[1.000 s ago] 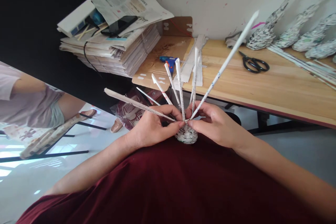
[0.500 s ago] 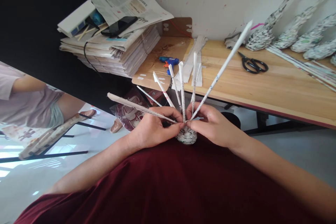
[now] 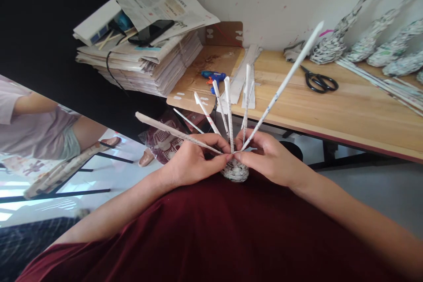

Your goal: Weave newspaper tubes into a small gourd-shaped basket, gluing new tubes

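Observation:
A small woven newspaper basket point(image 3: 236, 172) rests against my dark red shirt, with several rolled paper tubes point(image 3: 228, 105) fanning up from its rim. My left hand point(image 3: 196, 161) is closed at the left of the rim, thumb and fingertips pinching the weave. One flattened tube point(image 3: 165, 131) sticks out to the left past its knuckles. My right hand point(image 3: 267, 156) pinches the rim from the right, at the foot of a long white paper tube point(image 3: 280, 88) that slants up to the right. Both thumbs nearly meet at the front. The inside of the basket is hidden.
On the wooden table point(image 3: 280, 116) lie black scissors point(image 3: 319, 80), a blue glue gun point(image 3: 213, 75) and paper strips point(image 3: 243, 79). Finished woven pieces point(image 3: 327, 50) stand at the right. A newspaper stack point(image 3: 145, 64) carries a phone point(image 3: 152, 31). Another person point(image 3: 39, 123) sits at the left.
The long tube at my right hand has swung slightly to the right. Both hands keep their pinch on the rim. A dark checked cloth has come into view at the lower left.

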Motion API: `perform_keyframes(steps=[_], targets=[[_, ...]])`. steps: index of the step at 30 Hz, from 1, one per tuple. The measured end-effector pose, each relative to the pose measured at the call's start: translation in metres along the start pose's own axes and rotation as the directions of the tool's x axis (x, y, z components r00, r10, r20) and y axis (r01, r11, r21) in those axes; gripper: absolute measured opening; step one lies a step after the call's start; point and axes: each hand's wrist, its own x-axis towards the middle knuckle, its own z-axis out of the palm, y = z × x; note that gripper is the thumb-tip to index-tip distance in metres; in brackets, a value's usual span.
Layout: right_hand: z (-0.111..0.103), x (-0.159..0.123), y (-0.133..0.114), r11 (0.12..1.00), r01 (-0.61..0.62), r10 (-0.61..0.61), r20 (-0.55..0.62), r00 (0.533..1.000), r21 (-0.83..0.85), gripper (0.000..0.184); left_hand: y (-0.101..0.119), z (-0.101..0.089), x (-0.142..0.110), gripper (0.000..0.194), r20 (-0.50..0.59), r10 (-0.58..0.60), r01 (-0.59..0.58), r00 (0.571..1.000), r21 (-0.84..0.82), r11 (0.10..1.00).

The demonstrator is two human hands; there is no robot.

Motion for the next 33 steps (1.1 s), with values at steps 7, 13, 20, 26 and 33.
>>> perform_keyframes(steps=[7,13,20,26,33], targets=[[-0.0039,-0.0002,0.0041,0.998,0.023,-0.026,0.058,0.998,0.055,0.012,-0.0012,-0.0001,-0.0017,0.01,0.002,-0.03,0.03,1.0,-0.095,0.995],[-0.0007,0.0003,0.0046,0.998,-0.018,0.014,0.052,0.999,0.068,0.014,-0.0017,-0.0001,-0.0025,0.009,-0.005,-0.008,0.007,1.0,-0.067,0.998],[-0.0013,0.0029,0.0058,0.992,-0.037,0.03,0.058,0.998,0.124,0.011,-0.0028,-0.0024,-0.0012,0.009,0.023,0.027,-0.026,0.999,-0.047,0.999],[-0.0028,0.0031,0.0076,0.99,-0.039,0.029,0.073,0.997,0.136,0.01,-0.0069,-0.004,-0.0013,0.009,0.022,0.04,-0.039,0.999,-0.033,0.999],[-0.007,0.0044,0.0031,0.994,-0.036,0.027,0.088,0.996,0.105,0.01,-0.0099,-0.0054,0.001,0.012,0.053,0.077,-0.075,0.996,-0.042,0.996]])
